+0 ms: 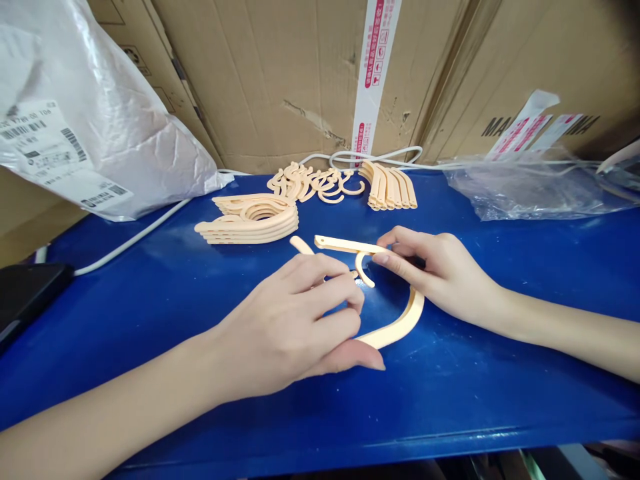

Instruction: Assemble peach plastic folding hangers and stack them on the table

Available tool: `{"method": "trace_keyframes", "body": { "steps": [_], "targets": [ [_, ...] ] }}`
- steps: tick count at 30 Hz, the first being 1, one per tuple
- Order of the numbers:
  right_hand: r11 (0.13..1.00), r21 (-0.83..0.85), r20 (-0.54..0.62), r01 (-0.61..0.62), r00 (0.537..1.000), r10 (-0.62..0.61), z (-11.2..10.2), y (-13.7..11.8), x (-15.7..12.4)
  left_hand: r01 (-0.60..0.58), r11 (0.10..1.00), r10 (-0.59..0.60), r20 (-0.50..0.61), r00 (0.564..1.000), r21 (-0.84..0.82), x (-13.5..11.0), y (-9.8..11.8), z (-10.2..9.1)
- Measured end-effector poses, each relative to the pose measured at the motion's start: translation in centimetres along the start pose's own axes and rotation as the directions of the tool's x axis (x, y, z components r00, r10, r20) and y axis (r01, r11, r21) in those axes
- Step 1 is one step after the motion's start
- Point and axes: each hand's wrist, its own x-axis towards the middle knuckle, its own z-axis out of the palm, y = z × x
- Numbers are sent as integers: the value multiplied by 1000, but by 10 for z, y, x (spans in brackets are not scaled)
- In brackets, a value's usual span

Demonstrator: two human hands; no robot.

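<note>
My right hand (440,267) pinches a cream plastic hanger arm (345,245) between thumb and fingers; its free end, with a small hole, points left. Just below it shows a curved cream hook (365,270). My left hand (295,320) is curled low over the blue table, its thumb stretched out to the right. Another cream piece (302,245) pokes out behind its knuckles. From beside the left thumb, a bent hanger arm (395,327) curves up to below my right hand. What the left fingers hold is hidden.
Farther back on the blue table (475,387) lie stacked folded hangers (247,227), a heap of hooks (320,183) and a row of hanger arms (390,187). Cardboard boxes (280,80), a grey parcel bag (110,133), clear plastic (530,187), white cable (135,240) and a black phone-like object (35,293) surround them.
</note>
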Motion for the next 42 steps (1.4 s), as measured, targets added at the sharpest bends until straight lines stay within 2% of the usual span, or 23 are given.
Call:
{"method": "trace_keyframes", "body": {
  "steps": [6,12,17,23,30,36,42],
  "targets": [
    [996,64,5,-55,998,55,-1,1,-3,32,999,-33,62,998,25,0,-3,3],
    [999,-33,-3,-13,1000,13,-1,2,-4,84,996,-80,191,978,-18,1,-4,4],
    [1000,-20,5,17,1000,-17,-1,2,-4,185,981,-165,267,949,-51,2,-3,1],
    [1000,-13,9,19,1000,-19,-1,2,-4,212,973,-176,287,941,-96,1,-3,1],
    [1000,-12,8,11,1000,-11,0,3,-3,137,988,-110,294,950,-74,2,-3,3],
    [1000,1,1,16,1000,-16,0,2,-4,179,974,-135,282,950,-139,-1,-4,1],
    [996,71,-23,-57,998,59,0,2,-3,165,976,-120,280,952,-142,0,0,2]
  ]
}}
